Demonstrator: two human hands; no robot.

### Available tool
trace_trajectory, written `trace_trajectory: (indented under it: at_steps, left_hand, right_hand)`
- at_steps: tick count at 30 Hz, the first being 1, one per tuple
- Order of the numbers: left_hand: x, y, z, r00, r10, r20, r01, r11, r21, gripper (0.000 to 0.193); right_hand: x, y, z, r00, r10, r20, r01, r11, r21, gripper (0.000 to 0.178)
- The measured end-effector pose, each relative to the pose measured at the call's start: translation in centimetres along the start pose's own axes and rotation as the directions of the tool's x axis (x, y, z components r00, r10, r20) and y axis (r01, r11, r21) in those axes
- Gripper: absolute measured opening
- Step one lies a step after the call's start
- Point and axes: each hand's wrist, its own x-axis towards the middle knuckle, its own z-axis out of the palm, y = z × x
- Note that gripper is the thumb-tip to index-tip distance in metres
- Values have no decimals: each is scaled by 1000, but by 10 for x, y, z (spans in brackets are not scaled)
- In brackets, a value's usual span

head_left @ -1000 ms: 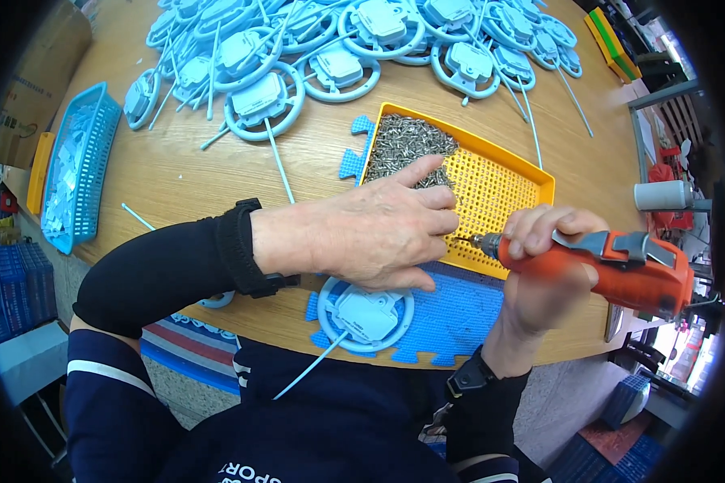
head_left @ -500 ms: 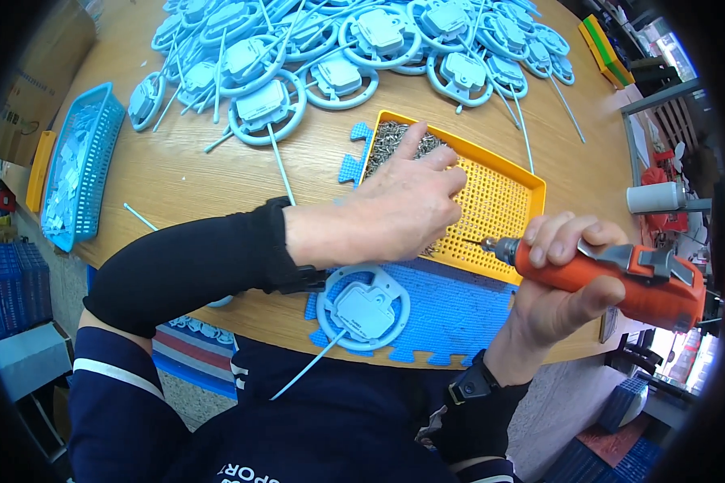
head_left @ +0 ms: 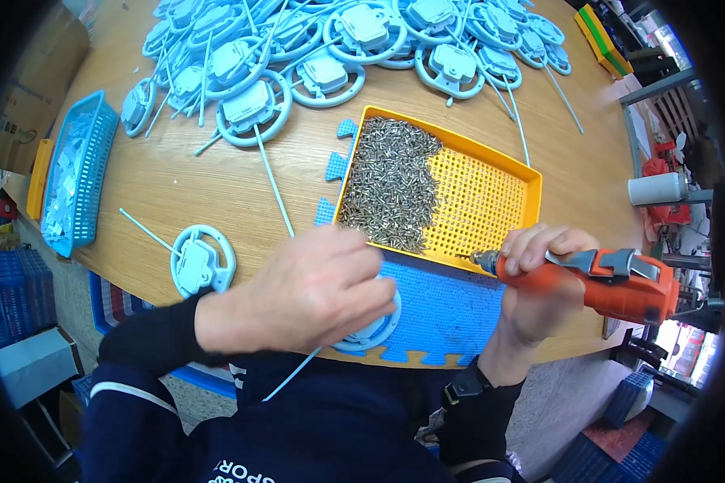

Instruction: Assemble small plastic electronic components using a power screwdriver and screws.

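My left hand (head_left: 314,290) is closed, its fingers curled over a light-blue plastic ring-shaped part (head_left: 389,319). Whatever those fingers hold, if anything, is hidden. Most of the part lies beneath the hand on a blue foam mat (head_left: 447,310), and its thin rod sticks out toward me. In my right hand (head_left: 536,302) is an orange electric screwdriver (head_left: 632,291), its tip pointing left near the front edge of a yellow perforated tray (head_left: 532,201). Small metal screws (head_left: 391,185) fill the left half of that tray.
Many light-blue ring parts (head_left: 362,28) with rods are heaped at the far side of the table. Another ring part (head_left: 197,262) lies at left. A blue basket (head_left: 89,185) of small pale pieces stands by the left edge. A white roll (head_left: 656,190) is at right.
My left hand has moved out of the screw tray, down and left over the ring part on the mat. The right hand with the screwdriver has shifted slightly left.
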Motion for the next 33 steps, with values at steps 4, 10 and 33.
trace_trajectory:
  at_steps: [4, 10, 33]
  left_hand:
    - [-33, 29, 10, 936, -343, 73, 339, 939, 61, 45]
    - [-41, 35, 32, 906, -424, 19, 424, 906, 2, 59]
    - [-27, 24, 51, 926, -375, -51, 367, 922, -123, 48]
  right_hand:
    - [-1, 2, -3, 1000, 7, 3, -7, 1000, 12, 56]
    - [-6, 0, 6, 1000, -20, 5, 20, 1000, -22, 56]
    - [-38, -33, 45, 981, -19, 191, 11, 999, 46, 57]
